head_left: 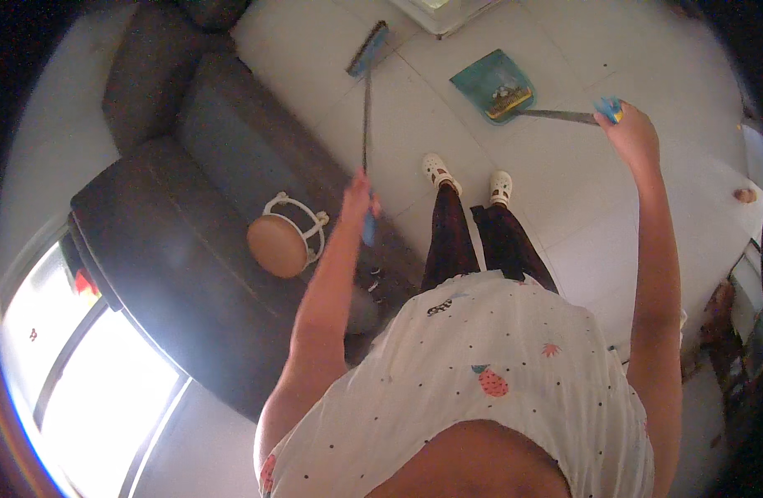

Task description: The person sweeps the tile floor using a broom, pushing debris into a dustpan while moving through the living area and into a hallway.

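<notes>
My left hand (358,198) grips the handle of a broom (366,118) near its blue end. The broom's blue head with dark bristles (368,50) rests on the pale tiled floor (412,112) beside the sofa. Out to the right, my right hand (632,134) holds the blue top of the dustpan's long handle (559,116). At the handle's lower end, the green dustpan (492,71) stands on the floor, apart from the broom head. A yellow-edged dark patch and some pale bits show in the pan; what they are I cannot tell.
A dark sofa (188,230) runs along the left, with a small white-framed stool with a tan round seat (277,246) on it. The corner of a white piece of furniture (442,28) juts in at the top. A small brown object (745,195) lies far right.
</notes>
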Demonstrator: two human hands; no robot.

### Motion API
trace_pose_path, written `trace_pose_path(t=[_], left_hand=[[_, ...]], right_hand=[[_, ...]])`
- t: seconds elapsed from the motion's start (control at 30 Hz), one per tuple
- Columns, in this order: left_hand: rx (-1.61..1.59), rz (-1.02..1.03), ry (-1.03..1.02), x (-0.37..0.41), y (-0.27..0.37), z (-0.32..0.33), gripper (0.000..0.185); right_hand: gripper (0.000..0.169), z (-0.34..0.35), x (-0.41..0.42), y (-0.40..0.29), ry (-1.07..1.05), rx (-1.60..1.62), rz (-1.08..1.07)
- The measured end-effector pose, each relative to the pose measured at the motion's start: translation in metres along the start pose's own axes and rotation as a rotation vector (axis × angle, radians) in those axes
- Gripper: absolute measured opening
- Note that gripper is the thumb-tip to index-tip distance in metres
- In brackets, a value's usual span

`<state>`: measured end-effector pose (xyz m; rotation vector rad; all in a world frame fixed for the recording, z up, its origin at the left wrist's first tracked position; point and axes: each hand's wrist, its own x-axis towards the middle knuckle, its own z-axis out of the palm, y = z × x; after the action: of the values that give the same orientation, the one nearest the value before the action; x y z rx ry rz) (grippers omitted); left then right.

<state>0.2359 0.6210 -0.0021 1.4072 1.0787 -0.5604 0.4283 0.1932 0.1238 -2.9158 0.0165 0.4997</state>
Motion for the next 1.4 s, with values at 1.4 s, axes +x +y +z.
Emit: trace_pose_path(t=[1.4], left_hand=[[0.305, -0.072, -0.045, -0.154, -0.225, 0.065, 0.066]], right_hand=[[0.032, 0.025, -0.128, 0.129, -0.274, -0.035, -0.357]])
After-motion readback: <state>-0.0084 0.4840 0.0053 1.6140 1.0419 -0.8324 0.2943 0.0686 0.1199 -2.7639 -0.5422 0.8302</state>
